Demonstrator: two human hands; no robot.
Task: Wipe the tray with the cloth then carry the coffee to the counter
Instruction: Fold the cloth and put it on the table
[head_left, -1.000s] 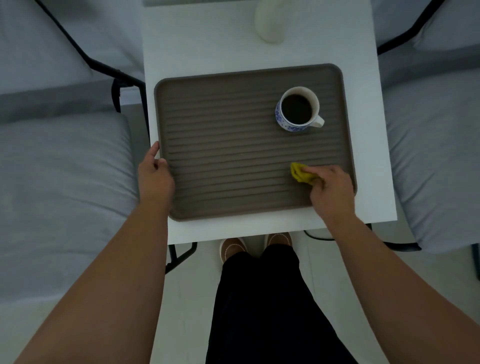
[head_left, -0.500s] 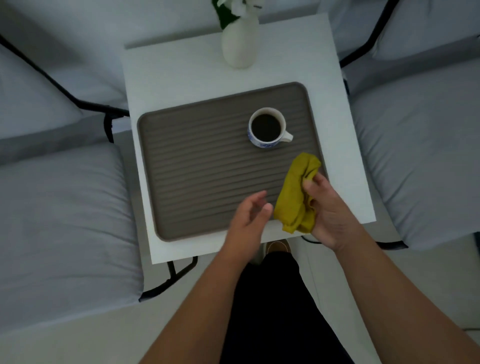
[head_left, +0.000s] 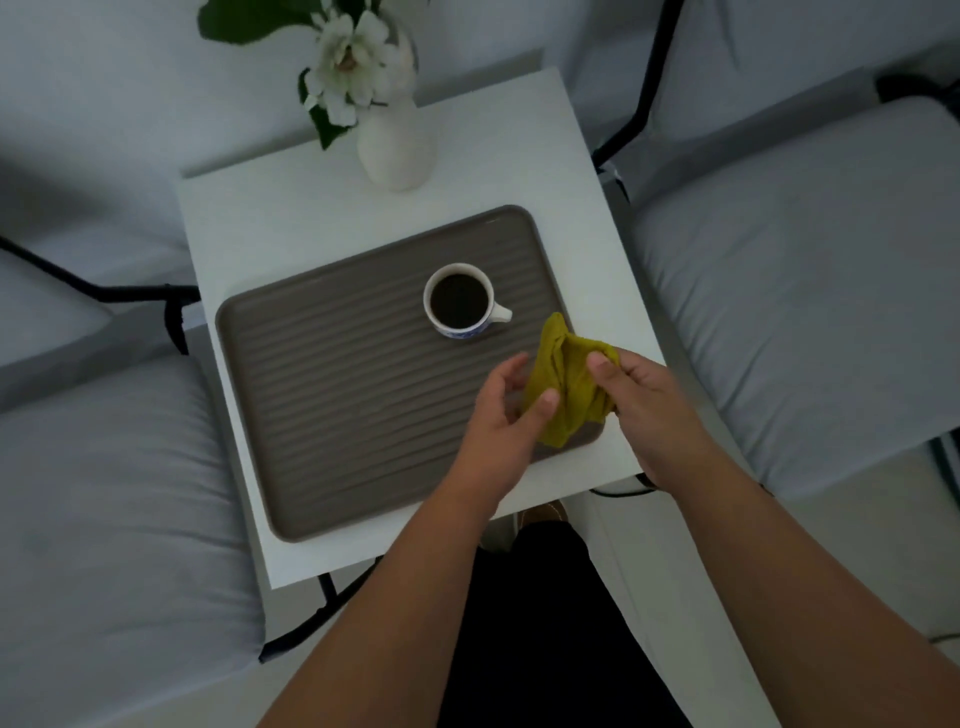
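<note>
Grey cushioned seats (head_left: 810, 291) flank a white desk (head_left: 291, 218) on both sides. Head view: brown ribbed tray (head_left: 332, 395) lies flat on the desk, slightly rotated. White cup with blue pattern (head_left: 462, 301) stands upright on the tray's far right part, filled with dark coffee, handle pointing right. White vase (head_left: 395, 150) with a white flower (head_left: 348, 62) stands on the desk beyond the tray, apart from it. Yellow cloth (head_left: 566, 379) is bunched and held above the tray's near right corner, just beside the cup. Right hand (head_left: 649, 410) is closed on the cloth's right side. Left hand (head_left: 504, 415) has curled fingers and its thumb pressed on the cloth's left edge; fingers not fully closed.
</note>
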